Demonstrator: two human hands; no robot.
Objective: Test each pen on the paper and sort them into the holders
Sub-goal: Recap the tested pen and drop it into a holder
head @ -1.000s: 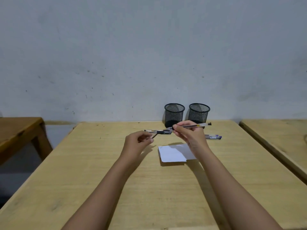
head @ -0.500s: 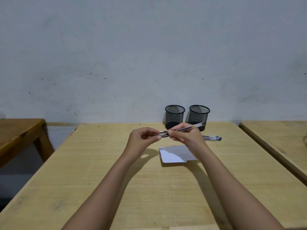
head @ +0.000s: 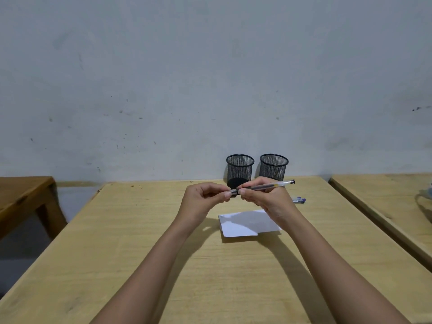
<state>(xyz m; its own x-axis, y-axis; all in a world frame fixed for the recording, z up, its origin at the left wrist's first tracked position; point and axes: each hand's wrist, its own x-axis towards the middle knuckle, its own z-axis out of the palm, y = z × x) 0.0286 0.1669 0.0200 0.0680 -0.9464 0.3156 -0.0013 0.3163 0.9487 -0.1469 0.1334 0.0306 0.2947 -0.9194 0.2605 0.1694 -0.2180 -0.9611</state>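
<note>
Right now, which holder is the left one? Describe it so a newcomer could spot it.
At the far edge of the light wooden table, against the grey wall, stand two black mesh pen holders. The left holder rises just behind the hands' fingers; its neighbour stands further right.

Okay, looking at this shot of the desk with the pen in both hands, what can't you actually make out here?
Head view only:
- Tip end of the held pen: covered by the left hand and the right hand, so cap on or off is unclear.
- Spare pens: mostly behind the right hand; count unknown.
- Paper: any marks too faint, partly shadowed.
- Left holder and right holder: contents unclear through dark mesh.
</note>
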